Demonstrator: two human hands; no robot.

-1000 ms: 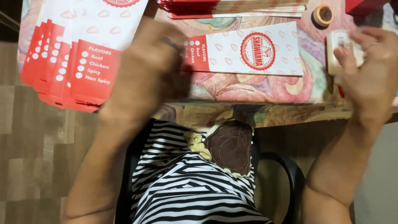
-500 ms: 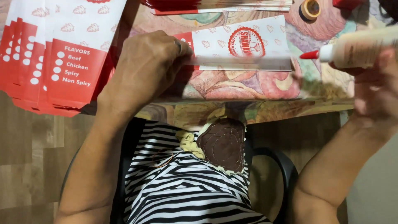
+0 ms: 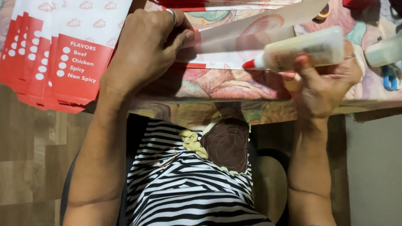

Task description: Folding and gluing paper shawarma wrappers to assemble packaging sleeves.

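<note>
My left hand (image 3: pixel 144 48) presses down on the left end of a flat white and red paper pouch (image 3: pixel 234 46), whose top flap is folded open. My right hand (image 3: pixel 324 81) grips a pale glue bottle (image 3: pixel 301 50) with a red nozzle. The bottle lies sideways, its tip pointing left and touching the lower edge of the pouch. A ring shows on my left hand.
A fanned stack of red and white pouches (image 3: pixel 58 54) overhangs the table's left edge. The table (image 3: pixel 217 86) has a colourful patterned cover. More red stock (image 3: pixel 217 5) lies at the far edge. A second white bottle (image 3: pixel 383 50) and blue-handled scissors (image 3: pixel 390 77) sit at the right.
My right hand has carried the glue bottle left and down to the pouch edge. The pouch flap has been lifted open under my left hand.
</note>
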